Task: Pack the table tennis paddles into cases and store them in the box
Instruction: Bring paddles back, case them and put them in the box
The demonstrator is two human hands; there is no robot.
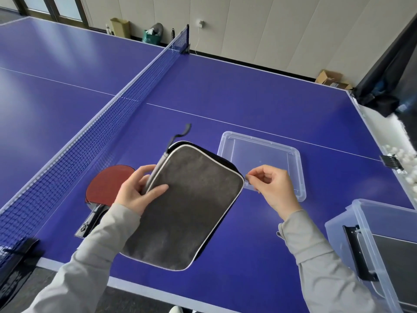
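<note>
A grey rectangular paddle case (189, 206) with a light trim lies tilted over the blue table. My left hand (137, 188) grips its left edge, thumb on top. My right hand (270, 184) pinches the zipper pull at the case's right corner. A red paddle (106, 184) lies on the table to the left, partly under my left hand and the case, its handle pointing toward me. A clear plastic box (361, 222) stands at the right edge with a dark case inside.
A clear box lid (293, 154) lies flat behind my right hand. The net (108, 123) runs along the left. The table's near edge (140, 288) is close to me. White balls (404, 154) sit in a trough at the far right.
</note>
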